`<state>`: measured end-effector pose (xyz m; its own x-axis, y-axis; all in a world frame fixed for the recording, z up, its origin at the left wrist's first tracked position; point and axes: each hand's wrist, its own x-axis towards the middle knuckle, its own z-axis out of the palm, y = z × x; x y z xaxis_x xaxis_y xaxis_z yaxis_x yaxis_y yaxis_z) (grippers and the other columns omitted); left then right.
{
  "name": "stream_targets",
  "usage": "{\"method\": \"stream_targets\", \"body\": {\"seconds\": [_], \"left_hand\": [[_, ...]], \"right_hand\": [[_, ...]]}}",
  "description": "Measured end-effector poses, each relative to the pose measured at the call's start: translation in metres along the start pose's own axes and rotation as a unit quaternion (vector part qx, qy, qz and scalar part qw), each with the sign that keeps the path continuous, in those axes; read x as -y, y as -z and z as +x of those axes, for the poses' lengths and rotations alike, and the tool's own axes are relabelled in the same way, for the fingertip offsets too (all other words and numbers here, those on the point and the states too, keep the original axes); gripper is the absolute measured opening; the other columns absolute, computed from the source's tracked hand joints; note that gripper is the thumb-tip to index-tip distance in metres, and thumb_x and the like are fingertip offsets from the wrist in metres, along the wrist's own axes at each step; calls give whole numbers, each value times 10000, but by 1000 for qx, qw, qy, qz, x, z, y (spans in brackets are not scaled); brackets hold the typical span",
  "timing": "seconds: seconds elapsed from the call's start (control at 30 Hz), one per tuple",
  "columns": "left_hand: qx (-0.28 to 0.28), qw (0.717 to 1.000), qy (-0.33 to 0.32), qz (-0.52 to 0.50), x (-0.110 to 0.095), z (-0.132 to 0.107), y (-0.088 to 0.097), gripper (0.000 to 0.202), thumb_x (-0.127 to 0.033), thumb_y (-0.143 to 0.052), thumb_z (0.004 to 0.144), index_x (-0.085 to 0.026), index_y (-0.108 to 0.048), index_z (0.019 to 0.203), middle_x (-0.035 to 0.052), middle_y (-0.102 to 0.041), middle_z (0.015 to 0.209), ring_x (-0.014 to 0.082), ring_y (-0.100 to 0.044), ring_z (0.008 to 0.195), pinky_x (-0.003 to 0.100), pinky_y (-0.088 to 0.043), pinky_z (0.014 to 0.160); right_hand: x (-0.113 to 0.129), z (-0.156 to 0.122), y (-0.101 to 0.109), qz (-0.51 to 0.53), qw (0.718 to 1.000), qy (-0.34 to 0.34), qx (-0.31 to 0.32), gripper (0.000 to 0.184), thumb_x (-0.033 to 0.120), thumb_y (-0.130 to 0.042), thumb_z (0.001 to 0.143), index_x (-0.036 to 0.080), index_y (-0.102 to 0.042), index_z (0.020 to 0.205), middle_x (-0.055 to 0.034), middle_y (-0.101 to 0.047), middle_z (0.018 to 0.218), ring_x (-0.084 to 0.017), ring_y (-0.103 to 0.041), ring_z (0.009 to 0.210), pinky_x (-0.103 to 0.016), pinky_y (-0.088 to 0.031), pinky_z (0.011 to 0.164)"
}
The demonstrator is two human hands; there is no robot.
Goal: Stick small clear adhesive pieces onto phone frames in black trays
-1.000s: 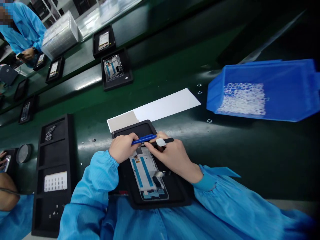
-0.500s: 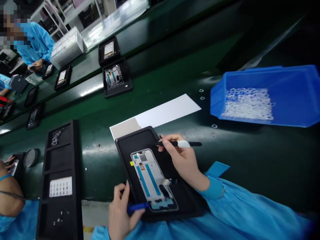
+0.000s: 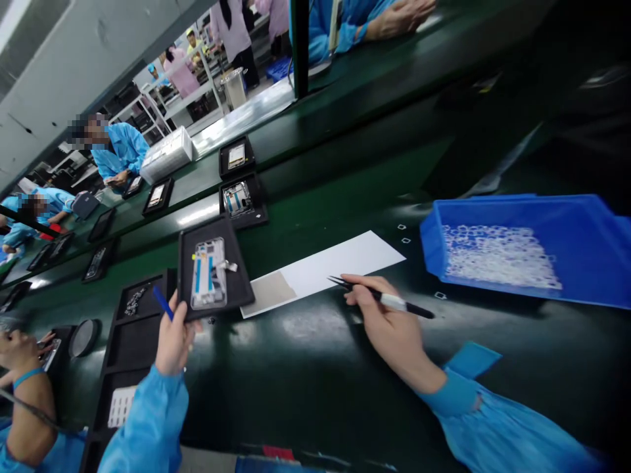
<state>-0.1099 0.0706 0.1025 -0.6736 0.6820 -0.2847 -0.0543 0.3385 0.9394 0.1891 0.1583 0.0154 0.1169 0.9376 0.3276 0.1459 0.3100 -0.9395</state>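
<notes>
My left hand (image 3: 173, 335) grips the near left corner of a black tray (image 3: 241, 286), which is lifted and tilted over the bench. A phone frame (image 3: 210, 272) with blue strips lies in that tray. A blue pen-like stick (image 3: 162, 302) also juts from the left hand, between thumb and fingers. My right hand (image 3: 389, 322) pinches black tweezers (image 3: 394, 301) with a white band; their tips point left over a white sheet (image 3: 340, 263). A grey-beige patch (image 3: 269, 293) covers the sheet's left end.
At right stands a blue bin (image 3: 586, 249) of small white rings, with a few loose rings (image 3: 440, 295) beside it. A black compartment tray (image 3: 129, 335) lies at left. More phone trays (image 3: 244, 200) line the far belt. A co-worker's arm (image 3: 29, 387) is at lower left.
My left hand has lifted the black tray off the near bench and carried it forward and left. My right hand, still with the tweezers, is now over the bench. The camera view has tilted up.
</notes>
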Motion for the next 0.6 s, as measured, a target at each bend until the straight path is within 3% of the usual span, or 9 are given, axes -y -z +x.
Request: {"method": "stream_targets", "body": {"seconds": [0.13,0.23,0.33,0.43,0.5,0.6], "left_hand": [[-73,994,-43,68,-38,93,-13,431,-397,-635,847,-140,-512,1170,-46,-497,613,117,-628,478,142,-165,329],[-103,981,-80,144,-50,136,-23,332,-307,-511,934,-106,-472,1195,13,-538,747,143,-703,637,145,-204,353],[-98,950,-140,261,-50,151,-44,329,-192,-411,962,-103,-457,1275,116,-592,1000,168,-723,807,158,-369,445],[-37,894,-212,392,-44,152,-80,399,-134,-525,899,-195,-525,1294,125,-557,1268,218,-684,1006,253,-520,738],[11,846,-245,473,-41,150,-107,506,-76,-584,842,-268,-543,1308,99,-500,1383,258,-642,1094,348,-498,907],[58,774,-265,573,-42,147,-141,518,-6,-502,850,-243,-549,1309,137,-494,1376,291,-637,1095,455,-459,961]], "right_hand": [[-2,1,-5,-12,997,-3,73,291,449,-494,929,235,-688,964,-55,-643,858,-174,-583,662,-328,-518,645],[-3,1,-7,-14,996,-7,86,277,434,-494,931,241,-690,964,-60,-659,892,-187,-598,701,-337,-526,668],[-5,3,-9,-15,996,-11,92,274,425,-495,933,235,-690,965,-68,-667,927,-204,-614,754,-362,-525,719],[-7,5,-11,-15,995,-10,95,286,435,-499,931,227,-692,956,-69,-666,919,-214,-622,776,-378,-520,748],[-8,6,-12,-15,995,-9,93,294,445,-500,929,225,-694,953,-63,-662,890,-214,-622,770,-380,-518,751],[-10,8,-13,-9,996,-12,85,309,455,-497,928,223,-699,949,-60,-659,873,-205,-615,745,-366,-517,721]]}}
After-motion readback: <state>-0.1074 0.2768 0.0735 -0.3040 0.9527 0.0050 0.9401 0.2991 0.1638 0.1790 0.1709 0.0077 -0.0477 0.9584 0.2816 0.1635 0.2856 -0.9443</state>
